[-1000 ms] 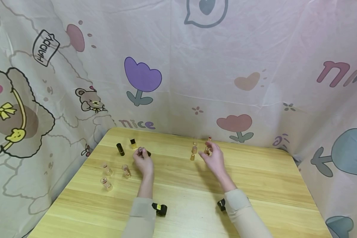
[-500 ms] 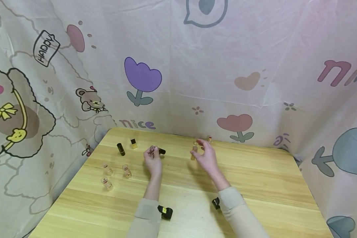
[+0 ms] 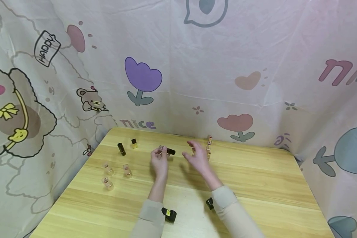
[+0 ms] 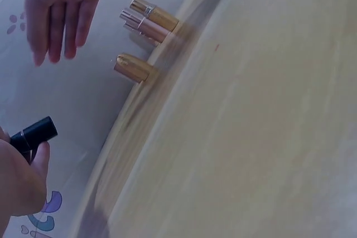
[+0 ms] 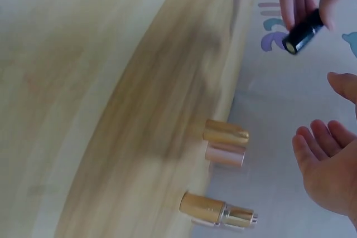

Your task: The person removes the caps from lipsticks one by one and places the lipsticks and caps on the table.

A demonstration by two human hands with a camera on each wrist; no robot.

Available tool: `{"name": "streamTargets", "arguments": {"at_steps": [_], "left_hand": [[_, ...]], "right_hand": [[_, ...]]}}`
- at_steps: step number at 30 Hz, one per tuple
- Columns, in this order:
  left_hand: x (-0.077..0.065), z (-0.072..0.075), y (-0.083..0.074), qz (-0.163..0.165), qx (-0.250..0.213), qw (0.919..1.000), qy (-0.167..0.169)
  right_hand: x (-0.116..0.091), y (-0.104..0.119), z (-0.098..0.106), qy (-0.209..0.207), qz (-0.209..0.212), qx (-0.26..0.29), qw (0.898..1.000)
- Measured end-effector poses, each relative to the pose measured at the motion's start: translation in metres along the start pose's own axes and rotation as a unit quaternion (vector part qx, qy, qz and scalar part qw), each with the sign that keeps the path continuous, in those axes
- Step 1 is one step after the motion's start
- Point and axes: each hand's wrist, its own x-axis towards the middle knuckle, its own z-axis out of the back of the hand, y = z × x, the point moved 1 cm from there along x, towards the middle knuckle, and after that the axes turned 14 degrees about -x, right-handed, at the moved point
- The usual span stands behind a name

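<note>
My left hand (image 3: 160, 162) pinches a black lipstick tube (image 3: 171, 151) between thumb and fingers, above the table. A clear, pinkish piece shows at its other end in the head view, partly covered by the fingers. To its right, my right hand (image 3: 198, 158) is held with fingers and thumb apart and nothing between them. Beside and behind the right hand stand a gold lipstick (image 5: 215, 210), a gold cap-like tube (image 5: 226, 132) and a pink tube (image 5: 225, 153). In the head view the right hand partly hides this group.
On the table's left (image 3: 77, 201) stand another black tube (image 3: 121, 149), a small black-and-gold bottle (image 3: 134, 143) and three clear-topped pinkish tubes (image 3: 127, 171). A printed curtain (image 3: 178, 66) hangs right behind the table's back edge.
The left hand has carried the black lipstick tube rightward, toward the middle. The right hand has moved left, away from the gold lipstick, with its fingers spread.
</note>
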Motion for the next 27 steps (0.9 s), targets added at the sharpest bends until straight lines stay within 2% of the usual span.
{"name": "streamTargets", "arguments": {"at_steps": [5, 10, 17, 27], "left_hand": [[-0.004, -0.003, 0.002, 0.019, -0.007, 0.9994, 0.029], [-0.008, -0.006, 0.003, 0.035, -0.021, 0.9983, 0.041], [-0.012, -0.009, 0.004, 0.037, -0.022, 0.9976, 0.055], [-0.013, -0.011, 0.009, 0.032, -0.008, 0.9970, 0.070]], "right_hand": [[-0.001, 0.002, -0.008, 0.013, 0.017, -0.020, 1.000], [-0.004, 0.003, -0.018, 0.025, 0.035, -0.033, 0.999], [-0.008, 0.007, -0.023, 0.028, 0.055, -0.054, 0.997], [-0.010, 0.006, -0.022, 0.024, 0.031, -0.056, 0.998]]}}
